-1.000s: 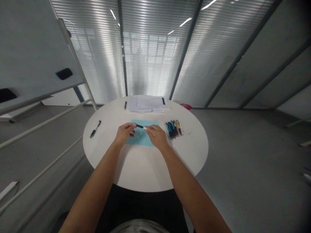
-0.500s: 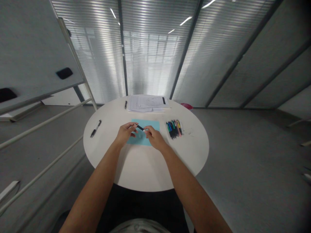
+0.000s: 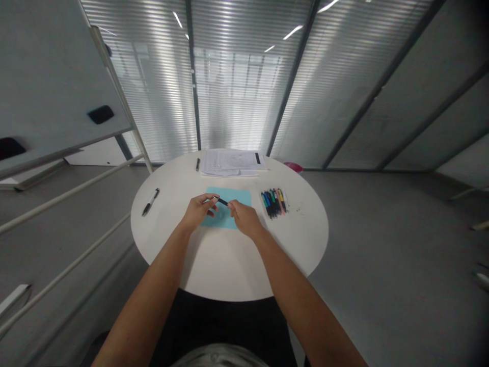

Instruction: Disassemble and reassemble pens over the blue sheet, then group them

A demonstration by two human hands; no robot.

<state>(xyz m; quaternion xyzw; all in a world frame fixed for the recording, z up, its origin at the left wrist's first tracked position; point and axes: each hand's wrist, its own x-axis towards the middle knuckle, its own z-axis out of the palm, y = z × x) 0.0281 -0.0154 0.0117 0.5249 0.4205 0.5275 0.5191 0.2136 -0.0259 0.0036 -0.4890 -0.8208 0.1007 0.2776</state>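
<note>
pen (image 3: 223, 202) above sheet (image 3: 225, 219), papers (image 3: 232, 162) behind, pen row (image 3: 273, 203) right

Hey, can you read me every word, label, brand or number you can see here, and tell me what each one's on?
None can be read.
Stack of papers: printed, but too small and blurred to read.
Black pen between the left hand and right hand: no lettering can be made out.
Row of coloured pens and black-and-white pen: too small to tell.
</note>
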